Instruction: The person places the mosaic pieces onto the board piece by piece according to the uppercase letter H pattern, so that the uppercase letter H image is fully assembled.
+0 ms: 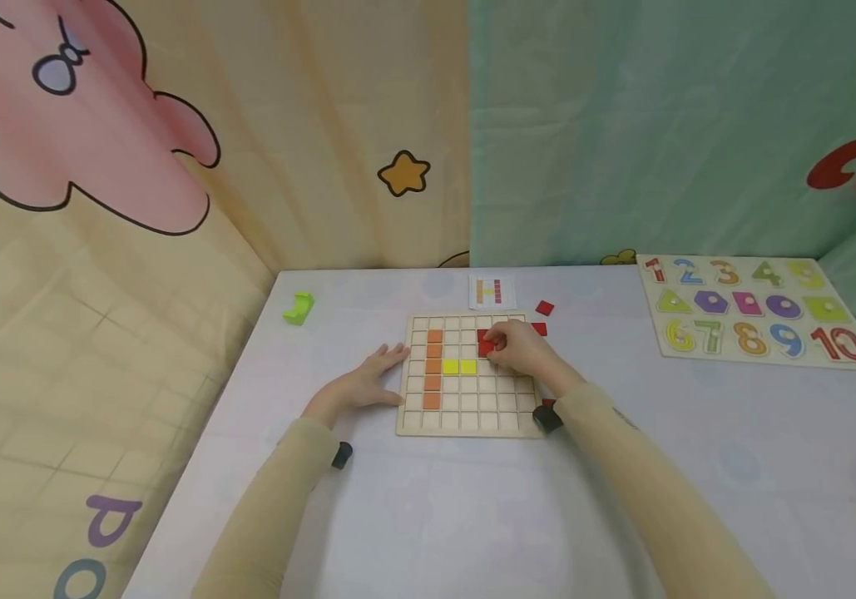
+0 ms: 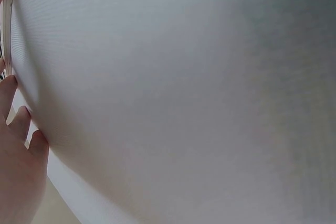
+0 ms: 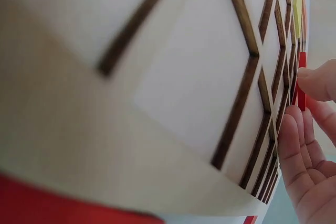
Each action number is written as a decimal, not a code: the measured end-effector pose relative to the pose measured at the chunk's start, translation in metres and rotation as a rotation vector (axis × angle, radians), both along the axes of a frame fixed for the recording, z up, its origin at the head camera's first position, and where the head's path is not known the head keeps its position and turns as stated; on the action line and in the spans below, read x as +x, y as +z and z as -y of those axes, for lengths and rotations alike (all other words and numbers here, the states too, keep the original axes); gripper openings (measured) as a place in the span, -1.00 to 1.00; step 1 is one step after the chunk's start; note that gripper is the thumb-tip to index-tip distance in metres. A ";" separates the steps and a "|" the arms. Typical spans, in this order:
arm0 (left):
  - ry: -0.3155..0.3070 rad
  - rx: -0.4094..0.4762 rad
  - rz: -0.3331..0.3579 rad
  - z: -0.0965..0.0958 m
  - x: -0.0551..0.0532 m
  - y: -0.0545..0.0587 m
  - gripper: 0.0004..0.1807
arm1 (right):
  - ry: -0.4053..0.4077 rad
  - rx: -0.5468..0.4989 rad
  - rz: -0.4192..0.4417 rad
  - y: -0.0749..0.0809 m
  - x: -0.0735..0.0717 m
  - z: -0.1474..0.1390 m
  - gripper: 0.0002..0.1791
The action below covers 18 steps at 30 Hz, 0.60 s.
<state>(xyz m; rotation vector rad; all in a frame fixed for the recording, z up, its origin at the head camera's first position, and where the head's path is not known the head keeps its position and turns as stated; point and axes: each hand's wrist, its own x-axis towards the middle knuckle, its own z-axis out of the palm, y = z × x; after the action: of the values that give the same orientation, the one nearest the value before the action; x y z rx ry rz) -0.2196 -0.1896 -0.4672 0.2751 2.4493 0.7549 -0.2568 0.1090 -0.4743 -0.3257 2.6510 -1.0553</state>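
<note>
A wooden grid board [image 1: 461, 429] lies on the table. Orange square tiles [image 1: 433, 366] fill part of one column, and two yellow tiles [image 1: 459, 367] sit in a row beside them. The right hand [image 1: 523, 348] pinches a red square tile [image 3: 302, 80] between thumb and finger, tilted up at the grid. Another red tile [image 1: 482, 335] shows just behind it, partly covered by the fingers. At the board's left edge rests the left hand [image 1: 360, 386], thumb and fingers spread; in the left wrist view its fingers [image 2: 20, 124] appear near the board's side.
Loose red tiles [image 1: 544, 308] lie at the board's right. A small pattern card [image 1: 493, 293] is behind the board. Farther right lies a number and shape puzzle [image 1: 757, 312], and a green piece [image 1: 299, 308] sits at the back left. Curtains [image 1: 368, 100] hang behind the table.
</note>
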 end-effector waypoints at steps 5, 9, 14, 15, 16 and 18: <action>-0.002 0.004 -0.001 0.000 0.000 0.000 0.01 | -0.001 0.013 -0.025 -0.002 0.000 0.001 -0.73; -0.006 0.011 -0.002 0.000 0.000 -0.001 0.00 | -0.006 0.017 -0.011 -0.002 0.001 0.002 -0.74; -0.003 0.012 -0.003 0.000 0.000 -0.001 0.01 | -0.023 0.032 -0.006 0.000 0.001 0.003 -0.72; -0.002 0.009 -0.003 0.000 0.000 -0.001 0.01 | -0.027 0.033 -0.008 0.000 0.000 0.003 -0.72; -0.003 0.007 -0.005 0.001 0.000 -0.001 0.01 | -0.032 0.033 -0.009 0.000 0.000 0.003 -0.72; -0.003 0.002 -0.008 0.001 0.000 -0.001 0.01 | -0.030 0.033 -0.020 0.001 0.000 0.003 -0.71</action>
<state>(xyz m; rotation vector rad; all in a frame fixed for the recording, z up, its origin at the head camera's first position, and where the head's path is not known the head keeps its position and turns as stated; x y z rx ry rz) -0.2198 -0.1904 -0.4681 0.2836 2.4556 0.7558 -0.2566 0.1061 -0.4735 -0.2917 2.6961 -1.0207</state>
